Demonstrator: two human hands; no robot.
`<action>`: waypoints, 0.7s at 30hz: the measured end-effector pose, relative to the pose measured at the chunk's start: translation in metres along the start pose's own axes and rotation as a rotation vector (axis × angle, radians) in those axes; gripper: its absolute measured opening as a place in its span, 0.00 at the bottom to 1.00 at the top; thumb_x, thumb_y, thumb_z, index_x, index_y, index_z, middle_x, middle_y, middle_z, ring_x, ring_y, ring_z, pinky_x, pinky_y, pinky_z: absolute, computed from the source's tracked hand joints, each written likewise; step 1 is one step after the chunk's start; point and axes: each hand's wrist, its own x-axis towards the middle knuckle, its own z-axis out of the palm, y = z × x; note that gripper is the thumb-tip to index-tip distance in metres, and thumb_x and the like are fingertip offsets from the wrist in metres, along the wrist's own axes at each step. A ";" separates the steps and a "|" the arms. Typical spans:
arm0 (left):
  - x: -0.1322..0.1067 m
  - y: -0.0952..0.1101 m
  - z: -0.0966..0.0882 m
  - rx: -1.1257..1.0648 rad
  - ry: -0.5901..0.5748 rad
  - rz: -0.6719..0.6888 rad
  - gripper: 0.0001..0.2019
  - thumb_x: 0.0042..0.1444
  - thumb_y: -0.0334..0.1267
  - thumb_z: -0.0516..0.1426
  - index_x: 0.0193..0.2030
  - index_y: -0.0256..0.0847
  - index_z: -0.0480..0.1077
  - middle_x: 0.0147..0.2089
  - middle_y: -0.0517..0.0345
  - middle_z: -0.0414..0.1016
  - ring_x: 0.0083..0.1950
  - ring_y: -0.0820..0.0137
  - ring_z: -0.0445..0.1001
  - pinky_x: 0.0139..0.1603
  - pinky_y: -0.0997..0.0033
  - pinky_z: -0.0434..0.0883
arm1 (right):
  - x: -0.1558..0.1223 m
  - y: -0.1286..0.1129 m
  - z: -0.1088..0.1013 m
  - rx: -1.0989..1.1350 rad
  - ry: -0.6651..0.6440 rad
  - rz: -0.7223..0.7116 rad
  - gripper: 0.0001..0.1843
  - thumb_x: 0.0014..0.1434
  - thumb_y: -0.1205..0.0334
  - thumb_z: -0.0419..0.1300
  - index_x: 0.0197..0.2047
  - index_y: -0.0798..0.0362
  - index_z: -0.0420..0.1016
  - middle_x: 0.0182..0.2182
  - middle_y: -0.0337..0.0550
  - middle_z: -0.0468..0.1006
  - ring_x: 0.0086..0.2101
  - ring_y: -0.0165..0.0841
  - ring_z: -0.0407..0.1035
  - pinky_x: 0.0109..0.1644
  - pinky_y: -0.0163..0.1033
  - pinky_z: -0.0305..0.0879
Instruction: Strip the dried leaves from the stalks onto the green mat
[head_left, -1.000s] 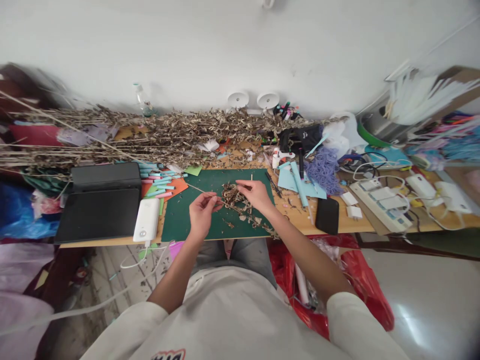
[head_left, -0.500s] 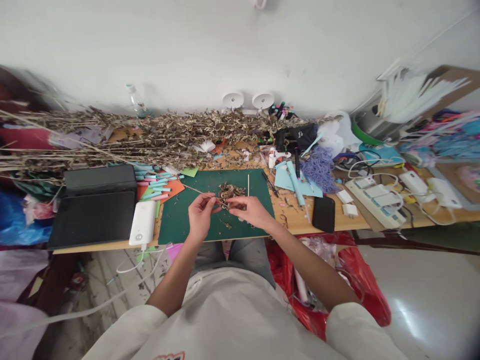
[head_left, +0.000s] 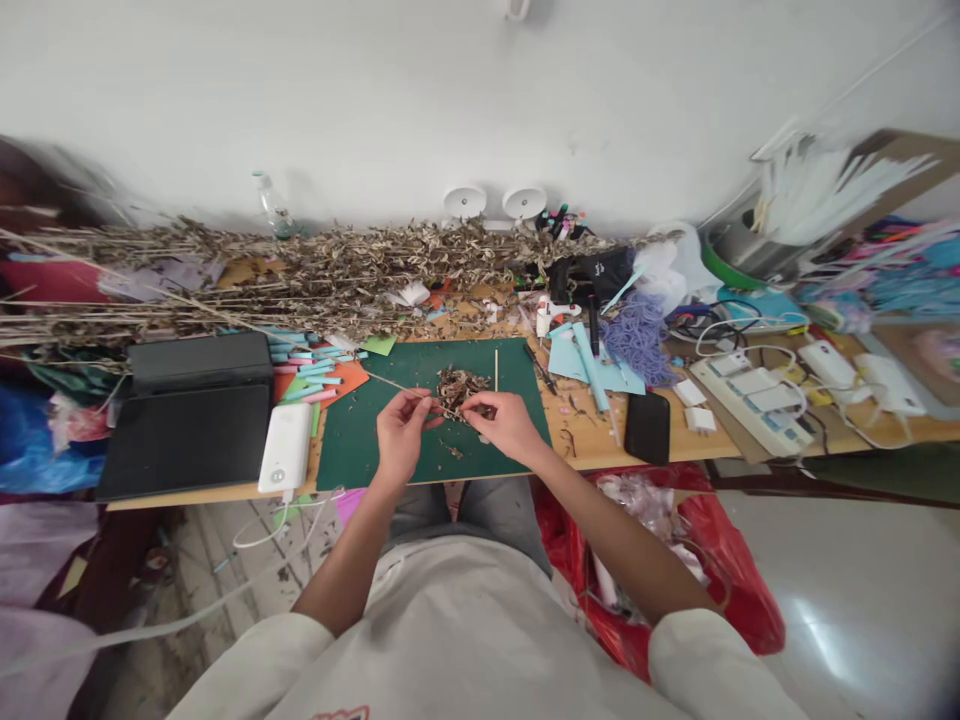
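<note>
Head view. Writing: red letters on the white shirt at the bottom edge, cut off, unreadable. Small white print on the black bag (head_left: 596,270) behind the mat, too small to read. No other legible labels.

Surface: wooden table (head_left: 600,455) against a plain white wall (head_left: 450,100), heavily cluttered, with a green cutting mat (head_left: 360,440) at its front middle.
- Left of the mat: white power bank (head_left: 283,447) touching its edge, then a black case (head_left: 187,420).
- At the mat's back left corner: coloured paper tubes (head_left: 311,365) on orange paper.
- Behind the mat: a long heap of dried branches (head_left: 300,270) running along the wall, and a clear bottle (head_left: 271,205).
- Right of the mat: light blue paper and pens, a purple tangle (head_left: 637,335), a black phone (head_left: 648,427), then a white power strip (head_left: 750,400) with plugs and cables.
- Below the table, right of the mat: red plastic bag (head_left: 720,560) on a shiny tiled floor.

Thing in hand: dried twig (head_left: 390,381), thin, pale brown and mostly bare, held low over the middle of the mat and slanting from back left toward the right hand. Its right end runs into a pile of leaf bits (head_left: 459,383), brown and crumbly, lying on the mat. A thin wooden stick (head_left: 496,368) lies on the mat just right of the pile.

Left hand (head_left: 401,435): thumb and fingertips pinched on the twig near its middle.
Right hand (head_left: 506,422): fingertips pressed together on the twig's leafy end, beside the pile.
</note>
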 end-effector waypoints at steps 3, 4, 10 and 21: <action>0.000 -0.001 -0.001 -0.001 -0.001 0.000 0.15 0.50 0.45 0.63 0.40 0.37 0.71 0.34 0.55 0.76 0.34 0.70 0.78 0.34 0.70 0.78 | 0.000 -0.003 0.002 -0.033 0.028 -0.019 0.07 0.53 0.64 0.59 0.32 0.53 0.79 0.28 0.40 0.80 0.26 0.29 0.71 0.32 0.32 0.64; 0.000 -0.001 -0.001 0.001 0.000 -0.001 0.15 0.50 0.45 0.63 0.40 0.37 0.71 0.34 0.55 0.77 0.34 0.69 0.78 0.34 0.70 0.78 | 0.000 -0.004 0.002 -0.041 0.033 -0.024 0.07 0.53 0.65 0.59 0.32 0.53 0.79 0.28 0.40 0.80 0.26 0.29 0.71 0.32 0.32 0.64; 0.000 -0.002 -0.001 0.006 0.007 -0.005 0.15 0.50 0.46 0.63 0.39 0.37 0.71 0.34 0.55 0.77 0.35 0.69 0.78 0.34 0.69 0.78 | 0.000 -0.003 0.003 -0.062 0.050 -0.039 0.07 0.51 0.66 0.58 0.31 0.53 0.79 0.27 0.39 0.79 0.26 0.30 0.71 0.32 0.32 0.64; 0.000 -0.002 -0.001 -0.018 0.000 -0.004 0.14 0.51 0.43 0.63 0.39 0.37 0.70 0.33 0.55 0.76 0.35 0.69 0.78 0.36 0.70 0.78 | 0.000 -0.003 0.005 -0.069 0.076 -0.027 0.07 0.51 0.66 0.58 0.31 0.53 0.79 0.27 0.39 0.80 0.26 0.30 0.71 0.33 0.32 0.63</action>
